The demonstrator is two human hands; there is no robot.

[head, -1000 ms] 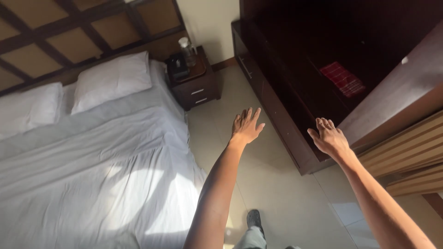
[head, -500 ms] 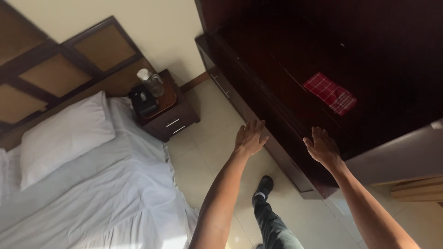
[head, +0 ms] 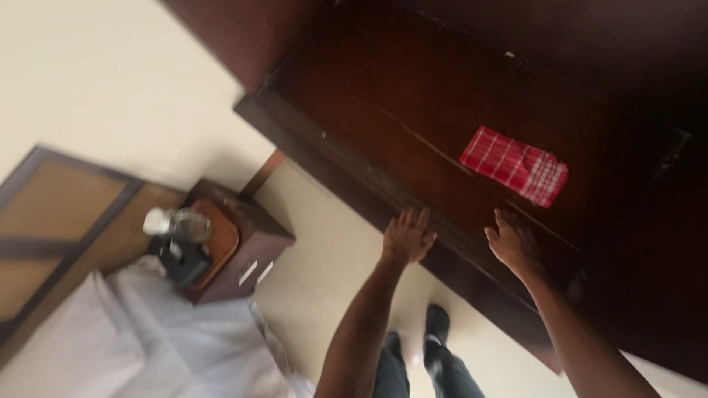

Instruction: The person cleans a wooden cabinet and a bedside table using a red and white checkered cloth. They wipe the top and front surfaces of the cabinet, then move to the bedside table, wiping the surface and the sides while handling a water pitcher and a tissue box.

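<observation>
Dark wood fills most of the view: a large brown cabinet [head: 413, 110] with a broad flat shelf stands against a cream wall [head: 96, 74], above a pale tiled floor [head: 332, 258]. On that shelf, well back from its front edge, lies a folded red cloth [head: 514, 165] with thin white checks, slightly askew.

Both arms reach out toward the cabinet's front edge. The left hand [head: 407, 236] is spread flat, fingers together and pointing up toward the shelf, its fingertips at or just over the front edge; its grip is released and it clasps nothing. The right hand [head: 510, 239] sits nearer the red cloth than the left hand does, just below the cloth and apart from it, with the fingers loosely curled over the cabinet's edge. It appears to rest on the wood with nothing enclosed, though motion blur makes the contact hard to judge.

Left of the cabinet, against the same wall, stands a small brown nightstand [head: 243, 250] with two light drawer handles. A clear plastic bottle [head: 175, 223] and a black telephone [head: 181, 262] sit on its top. Farther left of the cabinet, beyond the nightstand, is a bed with white sheets [head: 147, 346] and a panelled headboard [head: 59, 214] framed in dark wood. Below the cabinet's edge, the person's dark shoes [head: 435, 324] and trouser legs stand on the floor.
</observation>
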